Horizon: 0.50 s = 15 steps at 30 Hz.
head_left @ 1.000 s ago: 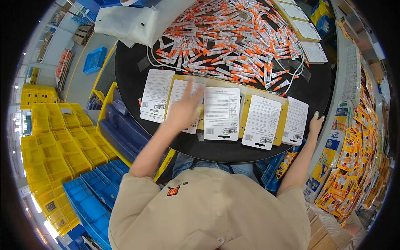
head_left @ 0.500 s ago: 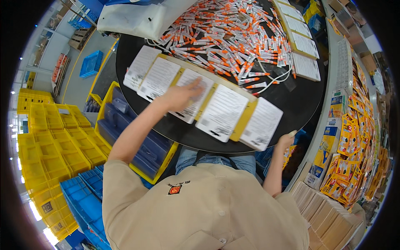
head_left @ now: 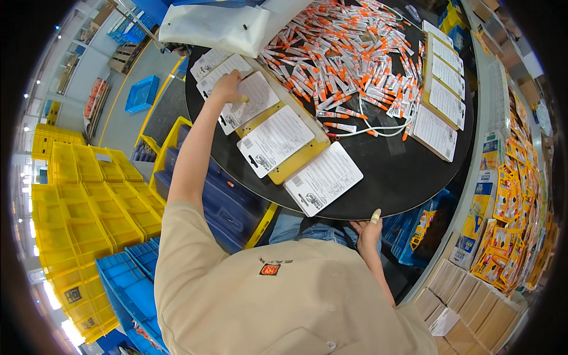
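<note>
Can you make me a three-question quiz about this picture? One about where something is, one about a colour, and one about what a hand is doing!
1. Where is the left hand?
A. on a white card on the table
B. inside a blue crate
C. on the floor

2. What colour are the caps in the pile of small tubes?
A. green
B. orange
C. purple

3. What is the right hand doing?
A. holding a tube
B. lifting a box
C. resting empty at the edge of the black round table

Answers: 1 A, its fingers press on the card; 2 B, orange tips show all over the pile; 3 C, nothing is in it.
</note>
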Motion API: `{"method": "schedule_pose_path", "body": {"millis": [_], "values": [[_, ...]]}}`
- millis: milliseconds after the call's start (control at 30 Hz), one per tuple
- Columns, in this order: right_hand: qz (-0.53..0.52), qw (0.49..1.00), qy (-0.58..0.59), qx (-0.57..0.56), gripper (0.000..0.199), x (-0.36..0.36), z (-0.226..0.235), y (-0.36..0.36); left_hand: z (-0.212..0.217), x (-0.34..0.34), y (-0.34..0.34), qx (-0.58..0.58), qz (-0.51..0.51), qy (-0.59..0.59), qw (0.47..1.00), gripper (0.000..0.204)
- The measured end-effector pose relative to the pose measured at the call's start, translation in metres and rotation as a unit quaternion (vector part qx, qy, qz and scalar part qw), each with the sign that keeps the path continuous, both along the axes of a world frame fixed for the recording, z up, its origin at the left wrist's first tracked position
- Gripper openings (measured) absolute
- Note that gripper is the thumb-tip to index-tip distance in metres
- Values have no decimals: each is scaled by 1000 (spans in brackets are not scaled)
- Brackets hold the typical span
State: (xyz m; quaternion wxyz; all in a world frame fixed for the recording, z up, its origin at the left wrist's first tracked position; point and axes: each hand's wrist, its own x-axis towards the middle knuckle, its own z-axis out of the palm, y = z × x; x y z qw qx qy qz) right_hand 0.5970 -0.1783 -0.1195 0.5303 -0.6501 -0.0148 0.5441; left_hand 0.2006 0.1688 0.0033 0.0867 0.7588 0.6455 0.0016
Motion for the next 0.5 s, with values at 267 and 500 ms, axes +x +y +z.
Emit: {"method": "schedule_pose_path", "body": {"millis": [267, 500], "values": [[181, 982, 11, -51, 48, 37, 15, -3, -14, 7, -26, 138, 101, -138, 976, 38], [312, 948, -18, -61, 46, 73, 28, -7, -6, 0, -13, 38, 164, -121, 978, 29]]}}
